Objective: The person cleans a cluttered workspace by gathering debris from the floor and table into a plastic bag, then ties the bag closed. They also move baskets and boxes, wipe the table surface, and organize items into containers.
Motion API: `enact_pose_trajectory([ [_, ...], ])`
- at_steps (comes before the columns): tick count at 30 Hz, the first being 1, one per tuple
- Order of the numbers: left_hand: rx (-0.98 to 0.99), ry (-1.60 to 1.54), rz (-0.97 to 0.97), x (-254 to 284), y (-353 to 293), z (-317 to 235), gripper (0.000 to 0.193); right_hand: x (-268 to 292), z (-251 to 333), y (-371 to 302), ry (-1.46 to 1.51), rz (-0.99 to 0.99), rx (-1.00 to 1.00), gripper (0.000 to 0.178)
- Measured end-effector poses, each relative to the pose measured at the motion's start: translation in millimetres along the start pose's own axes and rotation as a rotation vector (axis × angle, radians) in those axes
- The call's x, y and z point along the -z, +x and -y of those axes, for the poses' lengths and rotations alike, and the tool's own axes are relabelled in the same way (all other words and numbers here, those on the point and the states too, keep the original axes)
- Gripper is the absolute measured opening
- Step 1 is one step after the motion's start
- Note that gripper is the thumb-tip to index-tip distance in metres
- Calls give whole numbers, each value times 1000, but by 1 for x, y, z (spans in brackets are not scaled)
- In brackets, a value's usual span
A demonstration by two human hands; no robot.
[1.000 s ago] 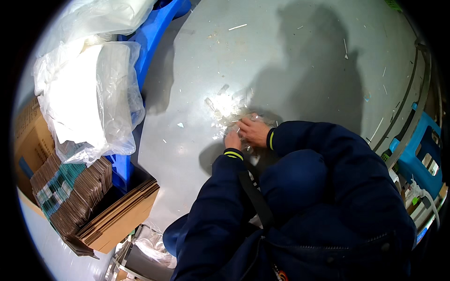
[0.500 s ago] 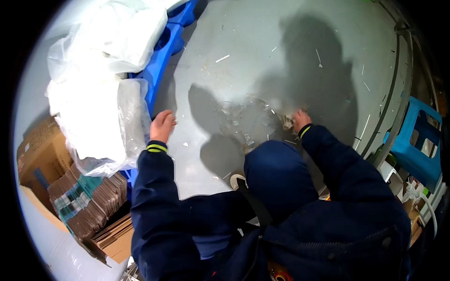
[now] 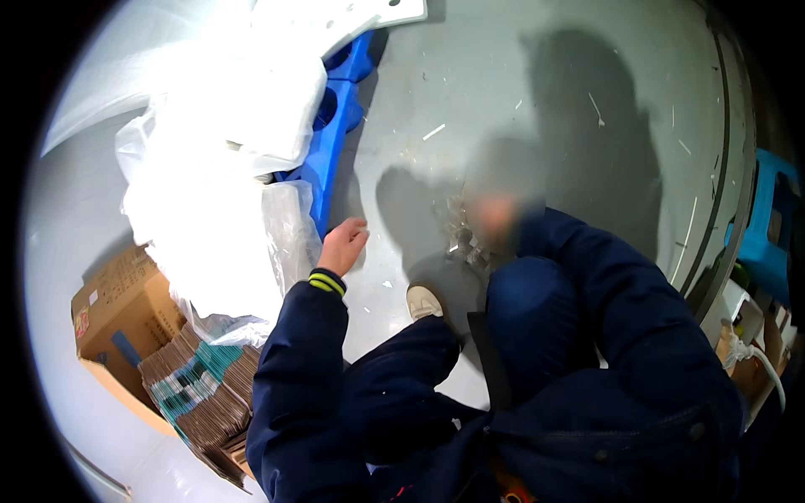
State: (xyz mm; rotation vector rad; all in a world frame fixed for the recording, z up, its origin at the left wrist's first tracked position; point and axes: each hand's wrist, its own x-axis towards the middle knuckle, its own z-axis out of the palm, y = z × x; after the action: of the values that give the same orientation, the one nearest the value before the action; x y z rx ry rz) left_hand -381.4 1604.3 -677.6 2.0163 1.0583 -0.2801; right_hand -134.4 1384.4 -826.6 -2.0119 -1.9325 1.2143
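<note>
Head view: The left hand (image 3: 343,246) is hovering over the grey floor (image 3: 470,50), just beside the plastic-wrapped white bundle (image 3: 218,176); its fingers are loosely bent and parted, in a relaxed open posture. The right hand (image 3: 496,215) is appearing as a blurred shape in front of the right sleeve (image 3: 604,268); whether it is gripping anything cannot be told. The clear scraps (image 3: 466,247) are lying in a loose cluster on the floor, immediately left of and below the right hand; contact between them cannot be confirmed. A light shoe (image 3: 423,302) is resting below and left of the scraps. The blue pallet (image 3: 327,151) is showing along the bundle's right edge. A cardboard box (image 3: 134,314) is standing at lower left, with stacked brown cardboard (image 3: 201,390) inside. A blue stool (image 3: 765,235) is occupying the right edge.
</note>
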Motion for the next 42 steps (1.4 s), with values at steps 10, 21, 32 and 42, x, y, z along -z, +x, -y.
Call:
enact_pose_trajectory([
  [10, -149, 596, -170, -36, 189, 27, 31, -32, -112, -97, 120, -180, -265, 26],
  [21, -151, 835, -221, -114, 305, 5, 19, -39, -57, -309, 366, -732, -946, 36],
  [32, -391, -66, 1144, -342, 159, -161, 7, -171, 53, -283, 746, -994, -1139, 37],
  [42, -1028, 526, 467, -287, 204, -143, 6, -152, -33, -314, 513, -904, -1210, 28],
])
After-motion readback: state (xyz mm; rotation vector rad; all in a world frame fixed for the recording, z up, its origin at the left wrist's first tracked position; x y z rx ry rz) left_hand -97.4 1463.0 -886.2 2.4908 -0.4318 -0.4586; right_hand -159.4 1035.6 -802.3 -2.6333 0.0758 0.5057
